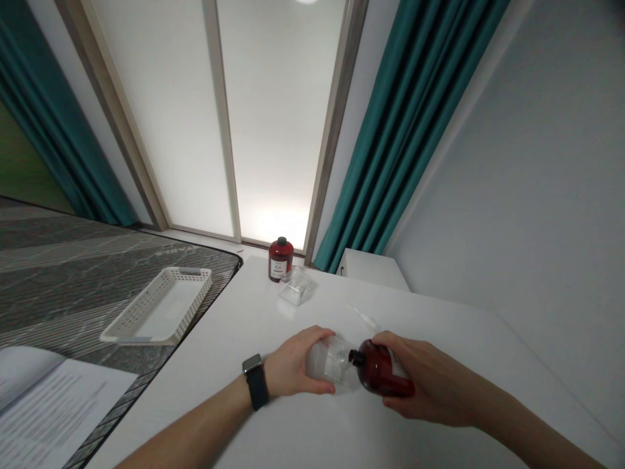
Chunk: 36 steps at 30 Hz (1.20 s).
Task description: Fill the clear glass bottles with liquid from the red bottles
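Observation:
My left hand (pixel 306 363), with a dark watch on its wrist, is wrapped round a clear container (pixel 332 361) over the white table. My right hand (pixel 420 378) is closed round a dark red bottle (pixel 381 371) with a partly hidden white label. That bottle is tilted onto its side, its black uncapped neck pointing left at the clear container. Whether anything flows from it I cannot tell. Just beyond my right hand lies a thin, clear, stick-like piece (pixel 364 318).
A second red bottle (pixel 281 262), upright with a black cap, stands at the table's far edge beside a clear plastic piece (pixel 297 288). To the left are a white perforated basket (pixel 141 301) and an open book (pixel 63 397). A white cabinet (pixel 374 268) stands beyond the table.

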Each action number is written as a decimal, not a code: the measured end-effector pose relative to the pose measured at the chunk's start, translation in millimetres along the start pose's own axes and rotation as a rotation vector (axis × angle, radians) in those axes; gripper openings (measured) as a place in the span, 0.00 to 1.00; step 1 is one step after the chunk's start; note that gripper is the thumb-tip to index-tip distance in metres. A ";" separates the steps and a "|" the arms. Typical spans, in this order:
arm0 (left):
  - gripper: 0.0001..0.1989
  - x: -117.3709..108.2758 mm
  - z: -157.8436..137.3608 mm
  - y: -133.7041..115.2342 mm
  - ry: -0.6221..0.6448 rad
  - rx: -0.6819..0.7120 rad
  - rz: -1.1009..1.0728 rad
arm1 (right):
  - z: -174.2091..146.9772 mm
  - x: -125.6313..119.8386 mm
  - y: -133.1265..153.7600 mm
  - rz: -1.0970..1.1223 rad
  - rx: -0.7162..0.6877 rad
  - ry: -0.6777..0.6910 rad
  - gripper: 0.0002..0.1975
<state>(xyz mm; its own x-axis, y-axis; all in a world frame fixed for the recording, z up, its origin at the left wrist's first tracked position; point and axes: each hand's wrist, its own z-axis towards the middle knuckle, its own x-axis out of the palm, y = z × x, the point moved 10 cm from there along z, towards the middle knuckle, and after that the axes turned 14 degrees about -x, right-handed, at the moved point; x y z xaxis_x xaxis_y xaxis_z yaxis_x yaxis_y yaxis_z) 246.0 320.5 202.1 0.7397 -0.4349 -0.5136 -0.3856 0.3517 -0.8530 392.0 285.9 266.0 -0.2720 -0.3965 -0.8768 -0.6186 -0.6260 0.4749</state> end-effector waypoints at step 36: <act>0.38 -0.5 -0.9 -2.8 0.008 0.001 0.004 | 1.0 -2.5 3.4 -0.008 0.022 0.034 0.24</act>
<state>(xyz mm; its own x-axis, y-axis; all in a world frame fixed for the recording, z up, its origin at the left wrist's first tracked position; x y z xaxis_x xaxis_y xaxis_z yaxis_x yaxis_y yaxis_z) 246.3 318.9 204.7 0.7336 -0.4402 -0.5177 -0.3879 0.3542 -0.8509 389.9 285.5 269.7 -0.2420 -0.4138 -0.8776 -0.6368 -0.6147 0.4655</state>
